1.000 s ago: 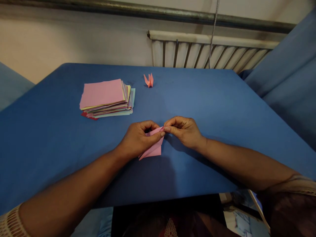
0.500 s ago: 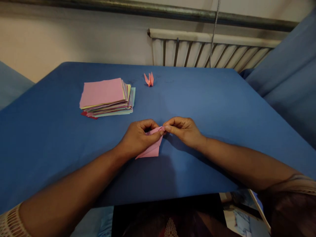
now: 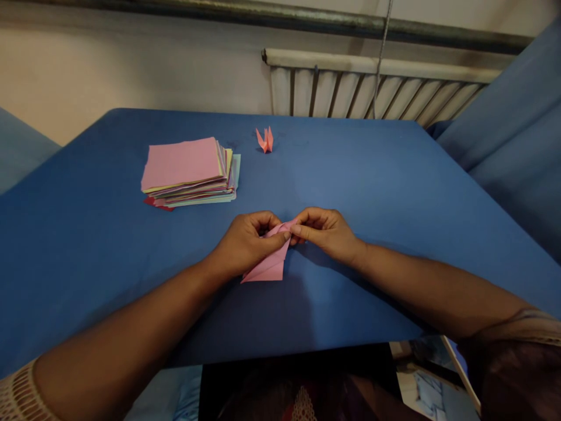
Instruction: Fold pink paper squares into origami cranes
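A partly folded pink paper [image 3: 268, 266] lies on the blue table [image 3: 394, 193] in front of me. My left hand [image 3: 245, 242] is closed on its upper left part, thumb and fingers pinching it. My right hand [image 3: 326, 233] pinches the paper's top corner from the right, its fingertips meeting those of the left hand. The paper's lower point sticks out below my left hand and rests on the table.
A stack of coloured paper sheets [image 3: 188, 172], pink on top, sits at the back left. A small folded orange-pink paper figure [image 3: 265, 140] stands near the far edge. A radiator [image 3: 368, 88] lines the wall behind. Blue chairs flank the table.
The hands have stayed in place and closed in slightly at the paper's top corner. The paper's lower point has shifted a little to the left.
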Demonstrator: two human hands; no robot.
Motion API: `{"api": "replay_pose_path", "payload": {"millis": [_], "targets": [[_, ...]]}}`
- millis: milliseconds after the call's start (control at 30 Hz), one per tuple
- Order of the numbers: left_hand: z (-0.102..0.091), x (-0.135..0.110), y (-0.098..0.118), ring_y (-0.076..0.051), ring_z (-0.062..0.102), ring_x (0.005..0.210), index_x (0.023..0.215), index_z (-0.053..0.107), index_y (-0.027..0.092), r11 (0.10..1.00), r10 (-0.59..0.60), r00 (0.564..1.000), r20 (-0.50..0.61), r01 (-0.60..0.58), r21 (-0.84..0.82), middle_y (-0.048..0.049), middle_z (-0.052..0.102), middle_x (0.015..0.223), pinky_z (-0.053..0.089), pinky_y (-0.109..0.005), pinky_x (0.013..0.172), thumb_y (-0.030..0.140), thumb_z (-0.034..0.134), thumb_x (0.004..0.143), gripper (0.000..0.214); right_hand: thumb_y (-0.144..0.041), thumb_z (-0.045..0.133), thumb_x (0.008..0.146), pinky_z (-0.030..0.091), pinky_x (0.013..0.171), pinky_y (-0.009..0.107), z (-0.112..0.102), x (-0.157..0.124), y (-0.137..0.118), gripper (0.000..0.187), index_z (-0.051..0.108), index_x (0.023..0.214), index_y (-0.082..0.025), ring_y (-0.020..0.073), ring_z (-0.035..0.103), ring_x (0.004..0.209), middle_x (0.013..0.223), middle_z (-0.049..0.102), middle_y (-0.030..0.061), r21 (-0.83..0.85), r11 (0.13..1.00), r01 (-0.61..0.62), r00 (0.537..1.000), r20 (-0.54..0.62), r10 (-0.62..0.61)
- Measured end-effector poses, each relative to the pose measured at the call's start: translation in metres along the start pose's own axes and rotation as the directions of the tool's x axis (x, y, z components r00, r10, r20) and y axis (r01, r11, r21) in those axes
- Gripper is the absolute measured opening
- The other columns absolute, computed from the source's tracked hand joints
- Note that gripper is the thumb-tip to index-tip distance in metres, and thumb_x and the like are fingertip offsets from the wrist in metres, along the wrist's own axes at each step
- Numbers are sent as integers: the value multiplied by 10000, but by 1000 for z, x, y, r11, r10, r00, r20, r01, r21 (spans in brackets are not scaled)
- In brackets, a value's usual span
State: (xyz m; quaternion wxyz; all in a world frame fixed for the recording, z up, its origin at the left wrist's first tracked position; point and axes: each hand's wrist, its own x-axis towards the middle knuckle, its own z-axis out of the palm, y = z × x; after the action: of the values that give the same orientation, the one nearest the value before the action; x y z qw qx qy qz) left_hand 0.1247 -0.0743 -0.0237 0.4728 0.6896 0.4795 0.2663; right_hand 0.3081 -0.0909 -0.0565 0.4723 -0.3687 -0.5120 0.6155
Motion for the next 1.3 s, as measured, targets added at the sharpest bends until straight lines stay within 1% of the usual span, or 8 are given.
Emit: {"api": "replay_pose_path", "payload": {"millis": [133,300,467,600,700,900,1033,1300], "targets": [[-2,-3,6,-123,487,647,748,647,174,984,76,997,-7,-74,162,16,598,674,381,-247,600,407,666,764,234,-445,760,759,540,586,260,0,1,-1,286,622,765,-194,110,657,581,636,680,-26,7,999,-39,999,-10,39],[-5,0,6,-127,485,637,694,597,178,999,45,999,18,-45,-4,10,554,655,390,-248,594,491,499,891,382,-401,762,758,534,552,240,3,0,-4,262,605,742,-191,101,647,549,609,658,-39,-25,999,-45,999,-28,44],[-3,6,-4,-106,463,599,677,597,173,975,-55,998,5,55,-214,26,529,637,390,-232,576,471,668,795,328,-412,768,746,534,537,240,5,0,-2,280,595,728,-192,105,646,539,593,652,-39,-33,998,-46,997,-62,44],[-2,4,-3,-120,534,639,744,643,160,942,-117,992,42,124,-313,-6,610,701,449,-244,601,463,749,721,322,-434,764,743,533,527,234,6,0,-3,291,608,735,-189,101,640,529,584,649,-40,-32,998,-48,996,-81,46],[-1,2,-1,-123,559,640,750,654,159,945,-111,993,44,119,-304,-14,639,707,463,-244,592,454,759,715,315,-421,764,744,528,516,225,7,0,-3,280,606,732,-190,99,643,530,585,646,-44,-25,999,-47,995,-87,44],[0,1,1,-108,546,630,729,658,165,985,-41,998,-42,34,-168,6,631,687,445,-233,593,432,747,739,281,-410,757,757,532,525,235,8,-1,0,273,594,735,-192,102,642,534,594,644,-42,-13,1000,-28,997,-77,27],[1,1,2,-112,572,671,787,666,167,975,-13,1000,-1,12,-222,8,646,731,456,-235,623,419,773,723,281,-418,749,764,505,498,222,8,-1,1,268,599,757,-195,97,628,523,592,644,-44,1,1000,0,997,-81,0],[0,2,2,-82,480,587,707,642,156,961,-30,999,35,38,-275,33,569,639,385,-209,549,418,801,686,307,-368,744,780,445,454,202,7,-3,-3,231,598,752,-191,70,570,461,566,593,-71,-29,999,12,998,-54,-13]]}}
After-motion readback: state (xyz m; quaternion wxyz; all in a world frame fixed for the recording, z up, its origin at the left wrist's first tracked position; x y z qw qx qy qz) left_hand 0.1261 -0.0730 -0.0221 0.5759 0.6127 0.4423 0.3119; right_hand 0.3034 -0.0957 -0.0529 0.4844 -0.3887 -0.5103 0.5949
